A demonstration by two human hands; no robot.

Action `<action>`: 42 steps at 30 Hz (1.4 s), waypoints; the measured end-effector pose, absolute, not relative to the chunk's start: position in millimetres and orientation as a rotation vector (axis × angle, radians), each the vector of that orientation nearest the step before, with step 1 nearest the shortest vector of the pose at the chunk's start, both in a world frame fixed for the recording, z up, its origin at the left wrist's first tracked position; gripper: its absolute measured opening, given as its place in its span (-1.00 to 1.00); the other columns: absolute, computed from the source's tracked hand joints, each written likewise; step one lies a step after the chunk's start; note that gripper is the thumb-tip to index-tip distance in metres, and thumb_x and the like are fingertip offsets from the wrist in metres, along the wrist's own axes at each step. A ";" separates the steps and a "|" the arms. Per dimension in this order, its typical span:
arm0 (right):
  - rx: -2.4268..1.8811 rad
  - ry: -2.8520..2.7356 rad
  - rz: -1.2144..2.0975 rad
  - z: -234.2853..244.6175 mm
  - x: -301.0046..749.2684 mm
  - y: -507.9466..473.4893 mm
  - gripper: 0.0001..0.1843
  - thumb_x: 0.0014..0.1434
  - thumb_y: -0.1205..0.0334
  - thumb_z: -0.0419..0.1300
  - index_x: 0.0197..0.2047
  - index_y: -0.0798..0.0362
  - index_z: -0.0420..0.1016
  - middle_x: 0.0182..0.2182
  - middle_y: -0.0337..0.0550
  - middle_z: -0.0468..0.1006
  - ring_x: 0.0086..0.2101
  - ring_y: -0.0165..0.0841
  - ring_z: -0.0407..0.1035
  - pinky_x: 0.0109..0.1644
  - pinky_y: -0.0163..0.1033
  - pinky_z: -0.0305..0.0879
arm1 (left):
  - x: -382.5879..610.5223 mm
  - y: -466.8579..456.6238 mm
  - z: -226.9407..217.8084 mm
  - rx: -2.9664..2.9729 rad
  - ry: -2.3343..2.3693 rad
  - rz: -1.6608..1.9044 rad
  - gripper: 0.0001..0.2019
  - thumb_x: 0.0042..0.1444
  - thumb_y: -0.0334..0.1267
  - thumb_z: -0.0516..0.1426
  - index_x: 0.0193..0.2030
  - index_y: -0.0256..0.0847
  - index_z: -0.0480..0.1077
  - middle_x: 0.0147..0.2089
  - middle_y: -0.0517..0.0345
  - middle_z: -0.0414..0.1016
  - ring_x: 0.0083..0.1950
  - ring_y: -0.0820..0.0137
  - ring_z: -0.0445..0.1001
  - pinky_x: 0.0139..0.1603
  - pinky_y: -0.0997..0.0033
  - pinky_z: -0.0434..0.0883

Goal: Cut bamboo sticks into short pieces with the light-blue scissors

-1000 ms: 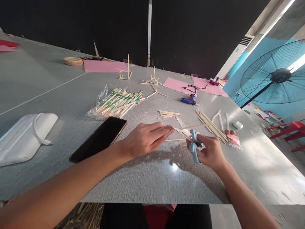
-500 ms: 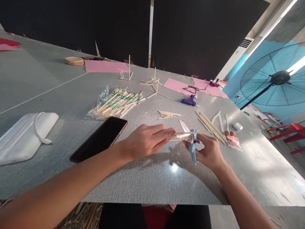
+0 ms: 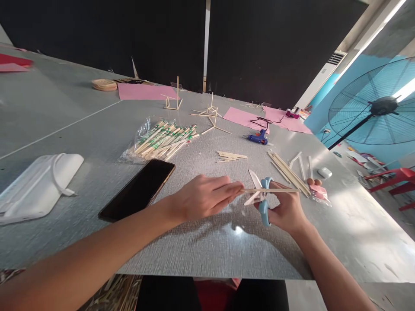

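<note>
My left hand [image 3: 207,196] is closed, pinching one end of a thin wooden stick [image 3: 279,190] that points to the right. In my right hand [image 3: 288,209] is a pair of scissors [image 3: 266,201] with light blue handles, my fingers through the loops. The scissor blades are spread apart and the stick lies across them near the pivot. Beyond my hands is a small group of short cut sticks [image 3: 231,156] on the table. Longer sticks [image 3: 288,172] lie to the right of the scissors.
A black phone [image 3: 138,190] and a white pouch [image 3: 42,185] lie left. Behind them is a plastic bag of chopsticks [image 3: 162,140]. Stick frames [image 3: 214,123] stand farther back. A blue glue gun [image 3: 257,137], pink paper [image 3: 243,117] and a white case [image 3: 324,172] are right of centre.
The scissor blades and the stick have shifted slightly; the stick now lies lower across the blades, which show more clearly spread. My left hand has moved slightly right.
</note>
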State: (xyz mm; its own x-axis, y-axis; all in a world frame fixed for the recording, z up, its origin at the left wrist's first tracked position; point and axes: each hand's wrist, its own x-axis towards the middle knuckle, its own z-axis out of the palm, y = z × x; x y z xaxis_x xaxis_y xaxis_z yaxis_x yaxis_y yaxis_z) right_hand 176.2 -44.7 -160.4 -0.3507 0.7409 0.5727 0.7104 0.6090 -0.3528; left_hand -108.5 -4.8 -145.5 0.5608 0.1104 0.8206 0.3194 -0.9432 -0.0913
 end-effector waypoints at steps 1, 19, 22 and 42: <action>-1.133 -2.109 0.059 -161.0 176.9 -44.6 -0.94 0.16 0.26 0.29 -0.36 -0.01 0.50 -0.50 -0.27 0.51 -0.51 -0.39 0.35 -0.43 -0.26 0.24 | -108.9 -4.3 -144.8 -2.562 -0.371 -1.325 -0.78 0.59 -0.36 0.00 0.15 -0.35 0.43 -0.30 0.20 0.56 -0.43 0.51 0.50 -0.50 0.52 0.35; -1.210 -2.086 0.097 -166.5 181.6 -41.1 -0.64 0.21 0.24 0.32 -0.52 -0.02 0.26 -0.64 -0.38 0.31 -0.61 -0.48 0.13 -0.52 -0.30 0.06 | -109.8 0.8 -145.7 -2.511 -0.445 -1.379 -0.85 0.56 -0.37 0.05 0.06 -0.30 0.46 -0.30 0.19 0.57 -0.40 0.51 0.53 -0.48 0.55 0.38; -1.181 -2.108 0.127 -162.5 177.3 -42.2 -0.82 0.21 0.23 0.32 -0.41 -0.01 0.44 -0.55 -0.32 0.46 -0.55 -0.44 0.30 -0.46 -0.30 0.20 | -108.1 -2.5 -148.9 -2.540 -0.408 -1.355 -0.83 0.56 -0.38 0.04 0.12 -0.32 0.44 -0.25 0.16 0.61 -0.37 0.51 0.54 -0.47 0.56 0.40; -1.177 -2.044 0.219 -165.7 165.2 -47.3 -0.82 0.20 0.25 0.31 -0.43 -0.01 0.43 -0.55 -0.32 0.45 -0.54 -0.45 0.25 -0.43 -0.31 0.25 | -105.9 -4.6 -148.6 -2.600 -0.420 -1.430 -0.81 0.57 -0.35 0.03 0.10 -0.30 0.46 -0.27 0.14 0.61 -0.39 0.50 0.55 -0.46 0.56 0.44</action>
